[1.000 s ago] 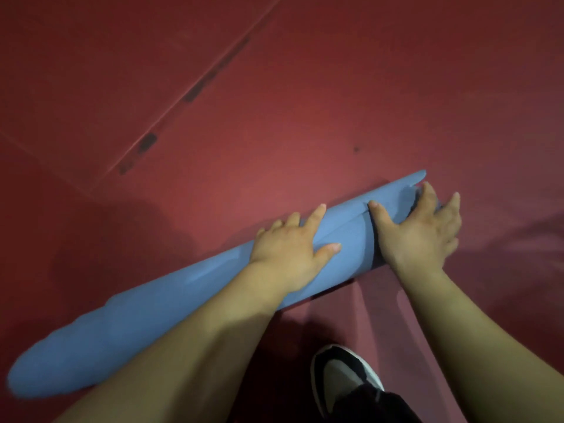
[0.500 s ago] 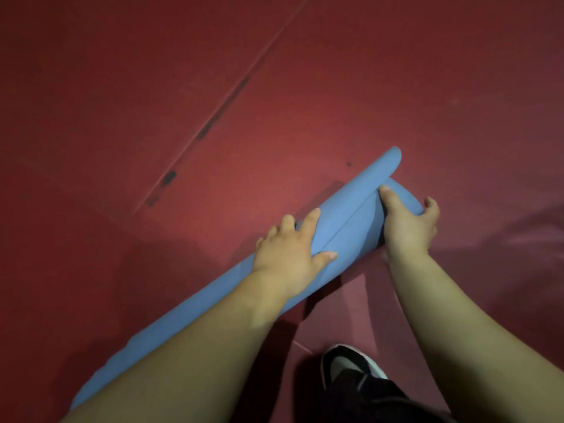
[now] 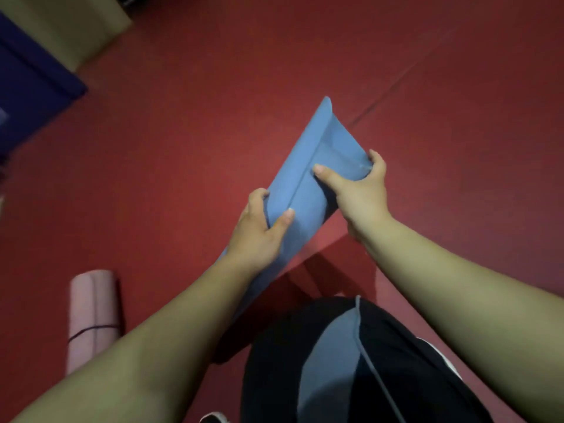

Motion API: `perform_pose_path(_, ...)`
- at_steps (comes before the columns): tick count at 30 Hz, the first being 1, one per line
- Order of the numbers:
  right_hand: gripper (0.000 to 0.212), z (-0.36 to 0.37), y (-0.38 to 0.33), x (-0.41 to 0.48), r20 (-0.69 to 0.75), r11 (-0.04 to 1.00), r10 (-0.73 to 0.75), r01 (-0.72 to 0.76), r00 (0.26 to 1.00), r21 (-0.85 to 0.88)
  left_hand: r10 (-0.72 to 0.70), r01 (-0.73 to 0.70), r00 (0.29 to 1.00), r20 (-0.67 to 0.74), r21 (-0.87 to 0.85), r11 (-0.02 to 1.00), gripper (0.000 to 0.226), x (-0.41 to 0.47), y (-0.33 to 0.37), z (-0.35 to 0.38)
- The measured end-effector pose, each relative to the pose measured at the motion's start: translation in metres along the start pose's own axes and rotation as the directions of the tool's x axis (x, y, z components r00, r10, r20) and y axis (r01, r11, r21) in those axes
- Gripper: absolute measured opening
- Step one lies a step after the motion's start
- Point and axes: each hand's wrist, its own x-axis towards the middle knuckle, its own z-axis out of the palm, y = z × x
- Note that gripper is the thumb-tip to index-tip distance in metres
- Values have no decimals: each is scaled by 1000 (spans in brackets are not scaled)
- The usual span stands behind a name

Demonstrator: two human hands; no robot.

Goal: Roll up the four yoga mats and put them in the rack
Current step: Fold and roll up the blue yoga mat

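Hands point(image 3: 258, 233) point(image 3: 360, 190) around rolled blue mat point(image 3: 308, 166), off floor point(image 3: 183, 148)

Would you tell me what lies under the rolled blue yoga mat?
Only red floor and a dark shadow; the left forearm hides the lower end of the blue mat.

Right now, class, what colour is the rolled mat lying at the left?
The mat is pale pink, with a thin dark band; head view.

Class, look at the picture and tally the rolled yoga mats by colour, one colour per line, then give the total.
rolled blue foam yoga mat: 1
rolled pink foam yoga mat: 1
Total: 2
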Motion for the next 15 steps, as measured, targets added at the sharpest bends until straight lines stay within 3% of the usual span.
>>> perform_pose_path(4, 111, 61, -59, -35, 245, 990, -139, 144, 959, -3, -82, 61, 981, -173, -120, 991, 61, -27, -2, -86)
perform_pose_path(10, 99, 142, -124, -118, 528, 928, -341, 367, 778, 58, -129, 84, 878, -461, -118, 989, 31, -93, -26, -206)
perform_pose_path(13, 101, 176, -143, -163, 621, 895, -395, 437, 677, 93, -175, 100, 823, -541, -166, 981, 38, -131, -43, -251)
perform_pose_path(15, 101, 196, -153, -191, 677, 878, -411, 464, 611, 115, -216, 92, 801, -558, -242, 966, 55, -154, -53, -278)
